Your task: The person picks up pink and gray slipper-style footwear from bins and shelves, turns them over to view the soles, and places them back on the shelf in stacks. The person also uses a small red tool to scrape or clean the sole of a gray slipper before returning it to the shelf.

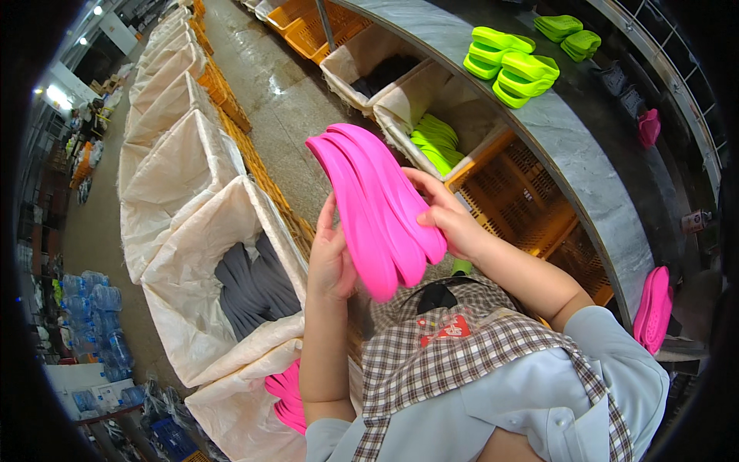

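Observation:
Between my two hands is a stack of bright pink shoe soles (377, 208), nested one against another and tilted. My left hand (331, 258) grips the stack along its left side, with part of the fingers hidden behind it. On the right side, my right hand (446, 219) holds it with the thumb pressed on the front and the other fingers behind. Below my left forearm, more pink soles (289, 396) lie in a cloth-lined bin. Grey soles (258, 289) fill part of the lined bin (181, 308) to my left.
A row of lined bins (173, 154) runs away on the left. On the right, a curved grey work surface (589, 177) carries green soles (512, 65) and pink soles (654, 308). Under it stand orange crates (516, 192) and a bin with green soles (437, 144).

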Demonstrator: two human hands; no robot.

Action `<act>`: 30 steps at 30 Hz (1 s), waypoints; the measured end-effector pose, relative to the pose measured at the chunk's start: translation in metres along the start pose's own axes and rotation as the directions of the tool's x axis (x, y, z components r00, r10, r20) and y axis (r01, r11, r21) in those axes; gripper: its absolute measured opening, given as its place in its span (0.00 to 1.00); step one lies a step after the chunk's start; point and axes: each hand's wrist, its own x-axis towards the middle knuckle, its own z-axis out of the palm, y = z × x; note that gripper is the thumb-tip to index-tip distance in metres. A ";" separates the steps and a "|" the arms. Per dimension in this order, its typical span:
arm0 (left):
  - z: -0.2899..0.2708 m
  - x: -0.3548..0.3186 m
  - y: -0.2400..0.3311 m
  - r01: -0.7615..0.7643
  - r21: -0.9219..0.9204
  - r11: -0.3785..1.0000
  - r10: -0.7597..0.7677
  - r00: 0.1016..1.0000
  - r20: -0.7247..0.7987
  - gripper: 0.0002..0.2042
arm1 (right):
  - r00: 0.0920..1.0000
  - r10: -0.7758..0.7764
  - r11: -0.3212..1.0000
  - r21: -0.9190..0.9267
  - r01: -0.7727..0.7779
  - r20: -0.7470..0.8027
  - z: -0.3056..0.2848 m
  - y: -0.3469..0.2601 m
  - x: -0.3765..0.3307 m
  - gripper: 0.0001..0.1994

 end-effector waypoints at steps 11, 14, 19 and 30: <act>-0.012 -0.002 -0.005 -0.127 0.056 0.990 0.125 0.991 0.049 0.20 | 0.942 -0.279 0.814 -0.474 0.336 0.188 0.003 0.004 -0.009 0.36; -0.010 -0.003 -0.006 -0.137 0.011 0.990 0.136 0.989 0.049 0.18 | 0.937 -0.278 0.765 -0.541 0.349 0.210 0.009 -0.001 -0.010 0.35; -0.017 -0.003 -0.016 -0.063 -0.096 0.993 0.067 0.997 0.038 0.23 | 0.957 -0.185 0.714 -0.638 0.288 0.226 0.023 -0.010 -0.005 0.34; -0.065 0.008 -0.015 0.088 -0.597 0.798 0.120 0.946 0.301 0.34 | 0.969 0.220 0.512 0.832 -0.211 0.110 -0.017 -0.004 0.013 0.24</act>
